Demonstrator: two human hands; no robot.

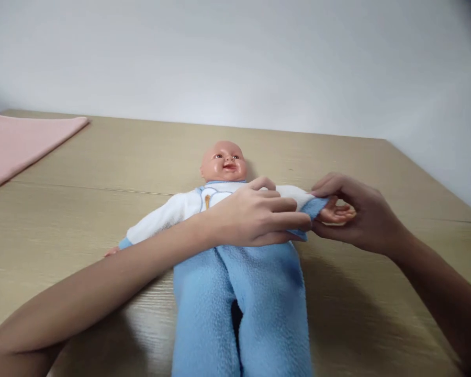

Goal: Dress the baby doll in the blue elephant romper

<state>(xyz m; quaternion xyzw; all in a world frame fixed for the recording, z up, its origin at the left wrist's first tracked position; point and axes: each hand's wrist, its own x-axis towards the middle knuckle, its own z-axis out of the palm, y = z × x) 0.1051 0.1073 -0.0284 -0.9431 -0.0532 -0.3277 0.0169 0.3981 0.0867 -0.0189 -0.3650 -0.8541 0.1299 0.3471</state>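
Observation:
A baby doll [224,162] lies on its back on the wooden table, its head at the far end. It wears a white and blue fleece outfit [204,293]. My left hand [262,214] reaches across the doll's chest, its fingers curled over the white sleeve [294,193] on the right side. At the end of that sleeve, my right hand [359,214] pinches the blue cuff [316,207] between thumb and fingers. The doll's small hand [337,212] pokes out of the cuff, inside the curve of my right hand. My left fingertips are partly hidden.
A folded pink cloth [27,144] lies at the left of the table [133,152]. Behind the table's far edge rises a pale wall [235,63]. The doll's other arm [160,217] is stretched out to the left, partly behind my left forearm.

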